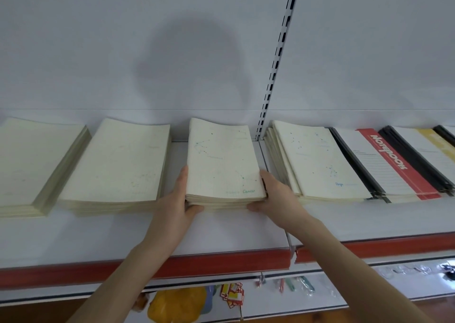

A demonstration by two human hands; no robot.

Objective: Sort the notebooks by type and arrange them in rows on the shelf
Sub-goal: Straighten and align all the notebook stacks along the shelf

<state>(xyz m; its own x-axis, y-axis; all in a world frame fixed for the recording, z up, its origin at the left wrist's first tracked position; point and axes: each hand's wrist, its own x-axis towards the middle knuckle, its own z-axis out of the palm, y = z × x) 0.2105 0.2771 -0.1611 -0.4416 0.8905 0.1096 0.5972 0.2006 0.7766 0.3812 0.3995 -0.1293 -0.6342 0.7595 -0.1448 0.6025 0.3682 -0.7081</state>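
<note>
- Middle stack point(221, 165) of cream notebooks is found on the white shelf point(221, 234), just left of the slotted upright point(275, 64); the top cover is printed with star patterns and the word "Cancer".
- Left hand point(178, 199) is clasped on the stack's left side: fingers laid along the edge, thumb hooked at the front lower corner.
- Right hand point(275, 197) is set likewise on the right side, thumb tucked against the front edge, fingers hidden behind the stack.
- Whether the stack is lifted clear of the shelf cannot be told.
- Two plainer cream stacks are seen to its left: one near point(118, 162), one at the far left point(37, 160).
- A fanned cream pile point(317, 165) lies right of the upright, overlapped in turn with red-banded notebooks point(389, 160) and yellow-banded notebooks point(433, 145).
- A red strip point(197, 266) is fitted along the shelf front.
</note>
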